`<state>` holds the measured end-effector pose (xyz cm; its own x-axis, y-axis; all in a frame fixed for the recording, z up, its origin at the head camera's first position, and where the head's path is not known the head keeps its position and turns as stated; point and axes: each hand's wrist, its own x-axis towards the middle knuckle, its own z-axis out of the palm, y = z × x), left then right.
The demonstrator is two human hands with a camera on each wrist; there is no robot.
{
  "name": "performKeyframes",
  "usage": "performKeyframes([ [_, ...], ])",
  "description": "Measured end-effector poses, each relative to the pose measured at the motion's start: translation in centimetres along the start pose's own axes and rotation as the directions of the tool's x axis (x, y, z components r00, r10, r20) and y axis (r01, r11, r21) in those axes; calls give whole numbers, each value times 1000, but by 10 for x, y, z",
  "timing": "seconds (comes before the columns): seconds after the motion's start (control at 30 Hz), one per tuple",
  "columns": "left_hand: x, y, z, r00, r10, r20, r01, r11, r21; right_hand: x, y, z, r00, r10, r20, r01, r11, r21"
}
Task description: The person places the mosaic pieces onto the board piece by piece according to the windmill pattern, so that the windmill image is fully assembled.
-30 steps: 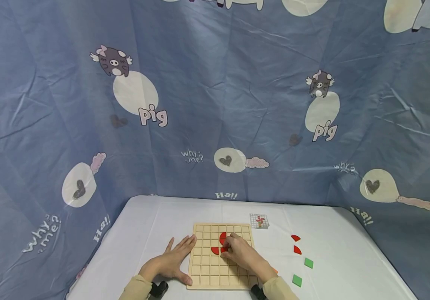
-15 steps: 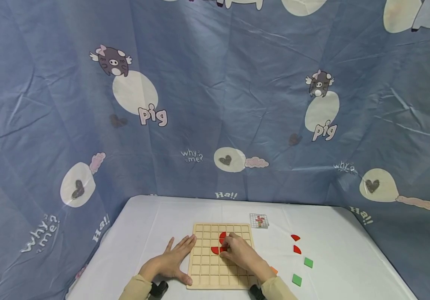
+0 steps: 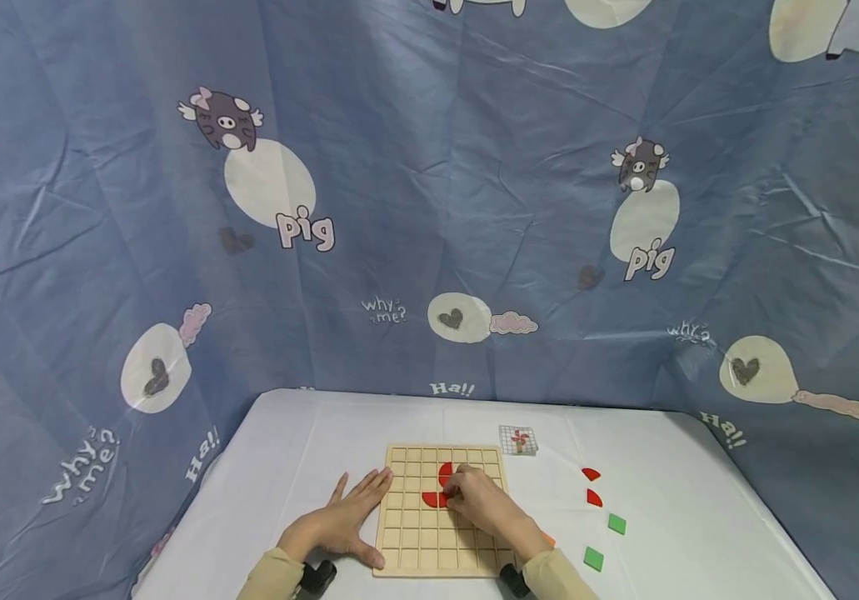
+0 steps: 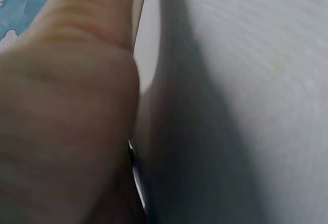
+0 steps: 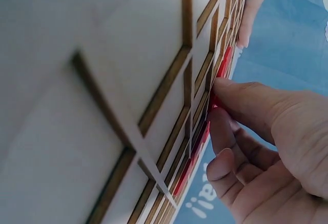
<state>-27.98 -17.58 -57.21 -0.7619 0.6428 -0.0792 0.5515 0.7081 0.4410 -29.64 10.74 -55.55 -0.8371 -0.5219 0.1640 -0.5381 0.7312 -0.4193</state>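
A wooden grid board (image 3: 417, 550) lies on the white table. My left hand (image 3: 342, 523) rests along its left edge, fingers spread and straight; in the left wrist view that hand (image 4: 66, 111) fills the left side. Over the board's upper middle, my right hand (image 3: 483, 504) pinches a red quarter-circle piece (image 3: 442, 500) between thumb and finger, low at a cell. Another red quarter-circle (image 3: 428, 499) sits immediately left of it. Further red pieces (image 3: 446, 472) lie in cells just above. The right wrist view shows thumb and fingertip at the red piece (image 5: 214, 100), partly hidden.
Right of the board lie two loose red quarter-circles (image 3: 593, 498), two green squares (image 3: 594, 559) and an orange piece (image 3: 547, 539) partly behind the right forearm. A pattern card (image 3: 519, 440) lies beyond the board's upper right corner. A blue printed curtain (image 3: 369, 358) stands behind the table.
The red piece under my right fingers has shifted slightly left, against its red neighbour. My right fingertips have moved slightly right. The left hand stays in place.
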Motion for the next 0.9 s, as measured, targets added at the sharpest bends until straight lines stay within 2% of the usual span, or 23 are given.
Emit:
performKeyframes([
  [0.27, 0, 0, -1, 1000, -4, 1, 4, 1000, -2, 1, 0, 1, 999, -27, -23, 27, 1000, -15],
  [0.6, 1, -3, 2, 1000, -1, 5, 1, 1000, 6, 0, 2, 0, 1000, -14, -18, 14, 1000, 7],
  [0.9, 2, -2, 1, 1000, -16, -2, 16, 1000, -2, -9, 11, -14, 998, -3, -67, 7, 999, 53],
])
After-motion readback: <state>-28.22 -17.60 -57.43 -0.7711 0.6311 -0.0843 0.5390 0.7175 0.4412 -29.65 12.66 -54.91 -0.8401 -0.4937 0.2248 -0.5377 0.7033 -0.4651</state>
